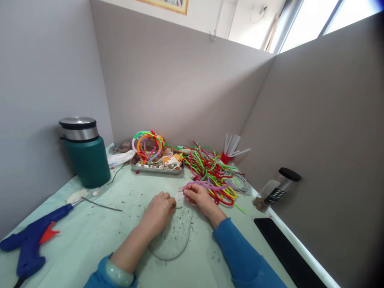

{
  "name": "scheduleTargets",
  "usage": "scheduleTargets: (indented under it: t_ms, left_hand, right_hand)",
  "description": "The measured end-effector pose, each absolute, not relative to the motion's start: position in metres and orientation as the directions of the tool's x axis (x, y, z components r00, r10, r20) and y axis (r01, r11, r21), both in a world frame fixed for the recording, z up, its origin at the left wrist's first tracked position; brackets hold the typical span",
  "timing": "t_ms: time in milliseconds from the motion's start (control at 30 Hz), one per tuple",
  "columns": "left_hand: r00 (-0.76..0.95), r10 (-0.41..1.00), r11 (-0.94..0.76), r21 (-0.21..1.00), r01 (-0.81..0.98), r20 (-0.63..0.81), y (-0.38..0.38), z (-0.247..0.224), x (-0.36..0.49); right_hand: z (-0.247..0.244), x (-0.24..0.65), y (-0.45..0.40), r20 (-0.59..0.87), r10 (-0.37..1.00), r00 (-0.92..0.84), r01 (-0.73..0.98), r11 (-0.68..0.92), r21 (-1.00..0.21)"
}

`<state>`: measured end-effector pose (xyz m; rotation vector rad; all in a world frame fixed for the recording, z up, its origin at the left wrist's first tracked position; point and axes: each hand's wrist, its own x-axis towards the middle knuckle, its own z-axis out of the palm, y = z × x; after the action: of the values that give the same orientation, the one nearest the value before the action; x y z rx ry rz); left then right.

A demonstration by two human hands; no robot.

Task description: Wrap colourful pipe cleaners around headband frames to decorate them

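Observation:
My left hand (159, 212) is closed, its fingers curled down near the middle of the table; what they hold is hidden. Pinched at the fingertips of my right hand (199, 198) is a fuzzy purple pipe cleaner (210, 185), which trails off to the right behind the knuckles. Between the two hands a small whitish, translucent piece (179, 196) shows, too blurred to name. Beneath and beside my left hand lies a round, clear-looking disc or hoop with a grey rim (171, 259), speckled inside with small bits.
A metal tray (157, 171) holds colourful fuzzy headbands (148, 146) and small pieces. Tangled pipe cleaners (210, 166) lie right of it. A blue glue gun (36, 236) and green bottle (87, 160) stand left; a clear jar (274, 194) and black slab (285, 252) are right.

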<state>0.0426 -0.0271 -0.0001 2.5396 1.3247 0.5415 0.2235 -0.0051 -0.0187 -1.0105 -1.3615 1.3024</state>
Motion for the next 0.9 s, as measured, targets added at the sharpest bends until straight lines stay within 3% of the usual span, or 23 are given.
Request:
scheduleTargets:
  t_ms: [167, 333, 433, 900]
  left_hand:
    - [0.495, 0.834, -0.551, 0.405, 0.730, 0.243, -0.025, 0.000, 0.040]
    - [0.387, 0.905, -0.387, 0.714, 0.583, 0.175, -0.021, 0.006, 0.033]
    - [0.362, 0.919, -0.334, 0.799, 0.500, 0.158, -0.020, 0.011, 0.030]
    - [0.486, 0.843, -0.501, 0.666, 0.552, 0.230, -0.026, 0.013, 0.033]
  right_hand:
    - [-0.020, 0.221, -0.005, 0.084, 0.984, -0.159, -0.020, 0.082, -0.996]
    - [-0.017, 0.218, -0.008, 0.062, 0.987, -0.147, -0.025, 0.059, -0.998]
    - [-0.018, 0.213, -0.011, 0.058, 0.982, -0.182, -0.057, 0.048, -0.997]
    - [-0.015, 0.202, -0.016, 0.119, 0.961, -0.248, -0.147, 0.084, -0.986]
